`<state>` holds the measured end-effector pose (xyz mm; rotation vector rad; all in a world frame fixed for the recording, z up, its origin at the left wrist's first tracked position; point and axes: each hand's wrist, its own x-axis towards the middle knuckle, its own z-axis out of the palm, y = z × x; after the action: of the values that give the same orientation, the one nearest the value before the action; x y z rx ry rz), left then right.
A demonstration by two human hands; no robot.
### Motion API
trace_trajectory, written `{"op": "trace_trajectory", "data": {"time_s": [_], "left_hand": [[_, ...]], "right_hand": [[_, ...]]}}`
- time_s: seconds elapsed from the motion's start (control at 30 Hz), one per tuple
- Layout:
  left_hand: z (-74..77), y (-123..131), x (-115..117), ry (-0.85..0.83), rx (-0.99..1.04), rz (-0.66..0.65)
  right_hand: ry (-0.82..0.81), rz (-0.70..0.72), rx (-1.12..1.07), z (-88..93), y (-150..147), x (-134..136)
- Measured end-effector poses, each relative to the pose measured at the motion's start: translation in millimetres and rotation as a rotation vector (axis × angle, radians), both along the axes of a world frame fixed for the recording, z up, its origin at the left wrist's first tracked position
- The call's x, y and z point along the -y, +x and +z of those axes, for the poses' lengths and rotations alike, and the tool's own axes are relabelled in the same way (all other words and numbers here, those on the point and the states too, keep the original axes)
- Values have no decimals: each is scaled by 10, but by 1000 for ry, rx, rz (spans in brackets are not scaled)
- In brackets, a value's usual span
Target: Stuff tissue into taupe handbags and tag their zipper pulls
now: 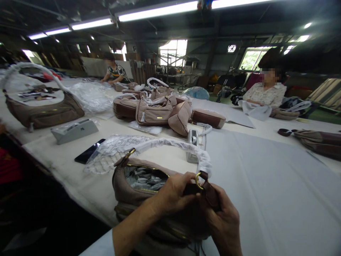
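Note:
A taupe corduroy handbag [138, 196] stands on the table right before me, its gold zipper open and grey-white stuffing [146, 177] showing inside. Its handle [170, 143] is wrapped in white film and arches up to a gold ring [199, 180] at the right end. My left hand [176, 192] is closed on a dark brown leather tab beside that ring. Just right of it, my right hand [223, 213] grips the brown leather strap end [211, 195] below the ring. The bag's lower front lies in shadow, partly behind my forearms.
Several similar bags [157, 110] are piled mid-table, and another bag [50, 113] stands at left. Nearby lie a grey box-like holder [76, 132], a dark phone [89, 151] and clear plastic wrap [109, 153]. One person [266, 94] sits across at right, another [115, 73] farther back.

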<state>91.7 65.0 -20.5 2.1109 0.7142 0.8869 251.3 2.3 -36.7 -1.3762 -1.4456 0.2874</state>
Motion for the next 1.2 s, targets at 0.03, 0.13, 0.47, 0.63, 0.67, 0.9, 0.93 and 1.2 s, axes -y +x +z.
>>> {"op": "trace_trajectory", "data": {"time_s": [0.03, 0.13, 0.47, 0.63, 0.67, 0.9, 0.93, 1.2], "left_hand": [[40, -16, 19, -82, 41, -28], [126, -31, 61, -264, 103, -86], [261, -130, 50, -111, -110, -8], [224, -166, 80, -157, -111, 62], [210, -131, 91, -162, -96, 85], [203, 36, 105, -178, -14, 122], [196, 5, 98, -186, -31, 114], [99, -235, 94, -73, -57, 308]], "right_hand": [[-17, -35, -44, 10, -32, 15], [-57, -64, -132, 49, -106, 62], [15, -82, -21, -20, -123, 41], [7, -3, 33, -15, -61, -69], [-1, 15, 46, 10, -34, -94], [-32, -127, 143, 87, -75, -108], [-14, -184, 114, 95, -96, -102], [91, -231, -152, 466, 227, -170]]}}
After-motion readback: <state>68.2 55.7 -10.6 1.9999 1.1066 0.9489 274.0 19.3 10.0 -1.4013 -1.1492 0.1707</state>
